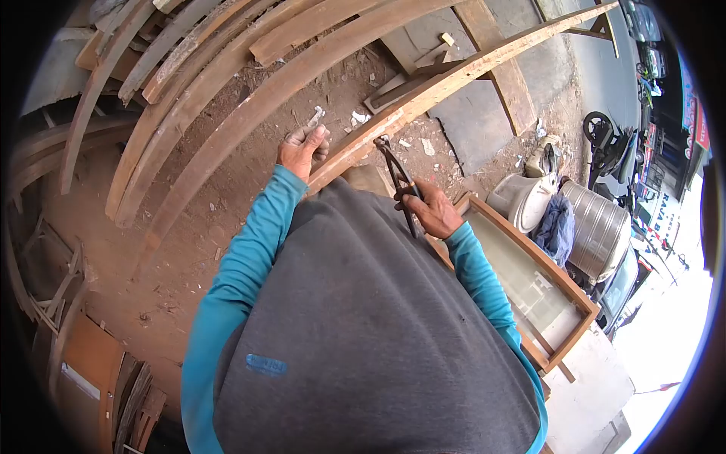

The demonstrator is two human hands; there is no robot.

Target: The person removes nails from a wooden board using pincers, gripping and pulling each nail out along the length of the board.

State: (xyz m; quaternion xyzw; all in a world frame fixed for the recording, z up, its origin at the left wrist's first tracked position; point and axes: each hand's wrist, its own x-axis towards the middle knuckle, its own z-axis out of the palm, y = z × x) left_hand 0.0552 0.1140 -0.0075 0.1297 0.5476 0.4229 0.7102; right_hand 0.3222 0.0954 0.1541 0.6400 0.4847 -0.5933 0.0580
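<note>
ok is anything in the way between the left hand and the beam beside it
Nothing visible stands between the left hand and the beam; the pincers, in the right hand, are farther along.

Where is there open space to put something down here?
Mostly bare: the brown dirt ground between the curved wooden boards and the left teal sleeve; also the flat grey sheet beyond the long wooden plank. Crowded: upper left, with boards; right, around the silver metal drum.
</note>
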